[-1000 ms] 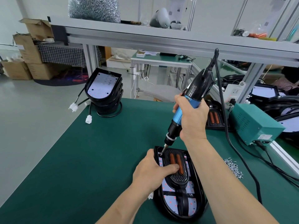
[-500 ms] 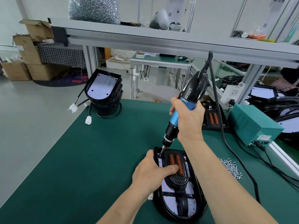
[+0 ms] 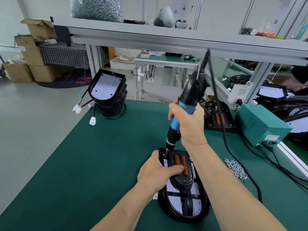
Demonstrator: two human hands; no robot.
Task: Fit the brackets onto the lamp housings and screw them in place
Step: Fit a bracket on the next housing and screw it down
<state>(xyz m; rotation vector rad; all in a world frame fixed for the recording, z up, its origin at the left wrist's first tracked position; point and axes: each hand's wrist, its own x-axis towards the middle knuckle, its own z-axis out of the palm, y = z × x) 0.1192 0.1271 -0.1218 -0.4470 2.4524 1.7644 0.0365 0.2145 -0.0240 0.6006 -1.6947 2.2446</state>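
A worker's right hand (image 3: pixel 186 124) closes its grip around the blue barrel of an electric screwdriver (image 3: pixel 185 107), bit tip set down at the far left corner of a black lamp housing (image 3: pixel 183 202) that lies flat on the green counter (image 3: pixel 83 164). The left hand (image 3: pixel 156 174) clamps the housing's left rim, thumb pressed over the bracket (image 3: pixel 181 167), a black ribbed piece with two orange strips seated on the housing's far half.

The step in hand looks to be driving a screw at that corner; whether the screw is fully seated cannot be told, since the bit hides it. The next move likely calls for lifting the tool, picking a fresh screw from the loose pile of screws (image 3: pixel 235 169) just right of the housing, and setting it at another corner while the left hand keeps bracket and housing from shifting.

Left of the housing the counter lies open to its edge, where the floor drops away. Right of it, room is tighter: the screwdriver's black cord (image 3: pixel 223 130) trails past the screws toward a teal power supply (image 3: pixel 261 124), with another bracketed housing (image 3: pixel 220 119) beyond. A stack of housings (image 3: pixel 108 92) stands well apart at the far left corner, white connectors hanging over the edge.
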